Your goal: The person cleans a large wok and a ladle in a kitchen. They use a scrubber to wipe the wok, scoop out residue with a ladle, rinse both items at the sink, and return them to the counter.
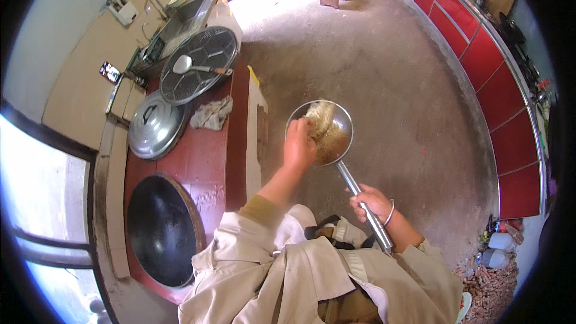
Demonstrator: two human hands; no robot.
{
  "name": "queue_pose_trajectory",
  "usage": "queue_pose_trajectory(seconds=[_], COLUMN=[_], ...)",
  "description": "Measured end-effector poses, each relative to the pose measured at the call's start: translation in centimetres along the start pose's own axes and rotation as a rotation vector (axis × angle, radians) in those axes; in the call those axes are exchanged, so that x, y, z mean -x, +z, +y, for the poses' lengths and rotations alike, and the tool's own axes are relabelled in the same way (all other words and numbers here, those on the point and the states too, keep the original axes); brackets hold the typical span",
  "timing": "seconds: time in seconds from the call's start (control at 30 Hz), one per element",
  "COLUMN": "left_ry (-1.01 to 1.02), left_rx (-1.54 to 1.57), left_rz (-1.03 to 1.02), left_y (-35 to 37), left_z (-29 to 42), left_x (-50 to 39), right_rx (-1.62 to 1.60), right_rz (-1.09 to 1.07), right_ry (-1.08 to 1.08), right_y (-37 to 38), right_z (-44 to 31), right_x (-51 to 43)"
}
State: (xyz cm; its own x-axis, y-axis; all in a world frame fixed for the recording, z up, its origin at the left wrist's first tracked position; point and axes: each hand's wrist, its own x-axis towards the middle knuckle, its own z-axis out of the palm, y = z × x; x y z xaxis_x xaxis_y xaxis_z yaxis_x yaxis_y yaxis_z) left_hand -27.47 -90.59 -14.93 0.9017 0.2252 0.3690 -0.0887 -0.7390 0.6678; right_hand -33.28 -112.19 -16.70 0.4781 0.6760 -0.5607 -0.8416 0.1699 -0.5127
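Note:
My left hand [300, 141] grips a pale, fibrous scrubber [322, 114], perhaps a loofah, inside the round bowl of a large metal ladle [352, 137]. Its fingers partly hide the scrubber's near end, and brownish matter or a reflection shows beside it. Lower right, my right hand [372, 203], with a light bangle at the wrist, is closed around the ladle's long metal handle [346, 175]. The ladle is held above the floor, to the right of the red-tiled stove counter.
A large black wok [163, 230] is set into the red counter [204, 159] at left. Behind it are a domed metal lid [157, 128], a grey cloth [211, 114] and a perforated steamer tray [209, 49] bearing a spatula [183, 65]. Red cabinets [488, 76] line the right.

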Motion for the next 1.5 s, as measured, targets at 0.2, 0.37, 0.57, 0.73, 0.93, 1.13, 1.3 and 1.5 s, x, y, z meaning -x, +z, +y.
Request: queue_pose_trajectory(seconds=[0.2, 0.37, 0.57, 0.73, 0.93, 1.13, 1.3, 1.5], left_ry=[-0.137, -0.025, -0.025, -0.242, -0.349, -0.396, -0.268, -0.437], left_rx=[0.451, 0.378, 0.115, -0.056, -0.171, -0.274, -0.218, -0.056], left_rz=[0.113, 0.027, -0.088, -0.143, -0.231, -0.263, 0.219, 0.59], left_y=[1.6, 2.1, 2.9, 5.7, 10.2, 8.0, 3.7, 1.0], left_z=[-3.2, -5.1, -5.4, -8.0, -10.0, -8.7, -12.5, -20.5], left_x=[-8.7, -16.7, -25.6, -32.5, -41.3, -48.0, -52.0, -58.4], right_rx=[-0.035, 0.097, 0.125, 0.189, 0.465, 0.567, 0.489, 0.528], right_rz=[0.023, 0.138, 0.138, 0.026, -0.052, -0.212, -0.243, -0.292], right_ry=[-0.068, -0.121, -0.093, -0.012, 0.151, 0.305, 0.408, 0.334], right_y=[-1.2, 0.3, 1.1, -0.3, -2.6, -2.6, -1.5, 1.5], right_z=[-6.2, -13.1, -21.2, -28.6, -38.7, -49.8, -56.3, -62.9], right_x=[-2.8, -5.6, -9.5, -14.5, -22.5, -30.2, -37.5, -46.8])
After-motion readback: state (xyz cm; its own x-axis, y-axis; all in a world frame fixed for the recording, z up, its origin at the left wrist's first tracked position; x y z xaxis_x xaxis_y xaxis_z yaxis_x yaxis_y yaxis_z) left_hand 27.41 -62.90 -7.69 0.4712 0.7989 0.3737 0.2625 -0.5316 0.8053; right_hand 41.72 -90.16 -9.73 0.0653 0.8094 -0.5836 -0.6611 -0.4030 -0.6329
